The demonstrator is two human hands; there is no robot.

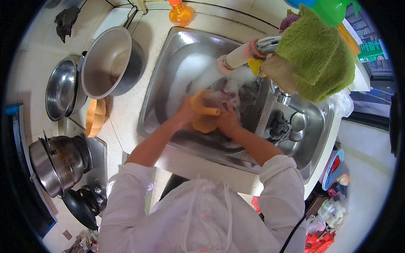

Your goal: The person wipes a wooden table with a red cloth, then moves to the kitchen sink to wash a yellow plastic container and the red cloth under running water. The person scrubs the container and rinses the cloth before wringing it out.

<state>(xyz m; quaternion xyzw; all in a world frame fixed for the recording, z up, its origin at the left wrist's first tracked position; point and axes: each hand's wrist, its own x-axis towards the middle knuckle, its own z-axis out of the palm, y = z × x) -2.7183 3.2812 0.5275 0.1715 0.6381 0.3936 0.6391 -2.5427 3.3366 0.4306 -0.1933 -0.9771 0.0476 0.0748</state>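
Note:
Both of my hands are low in the left bowl of a stainless steel sink (148, 104), over a wide round metal vessel (162, 95) holding white suds (193, 68). My left hand (186, 111) grips the left side of an orange plastic utensil (204, 125) with a short tubular part, blurred by motion. Against its right side lies my right hand (228, 121), fingers pointing into the suds. Whether those fingers hold anything is unclear. Just beyond them, a dark red item (225, 89) shows partly through the foam.
A faucet (269, 44) with a pale sleeve hangs over the suds, beside a green cloth (316, 57). Ladles (297, 126) and a dark scrubber (279, 125) lie in the right bowl. Left stand a deep pot (107, 63), metal bowls (60, 90) and an orange scalloped bowl (95, 118).

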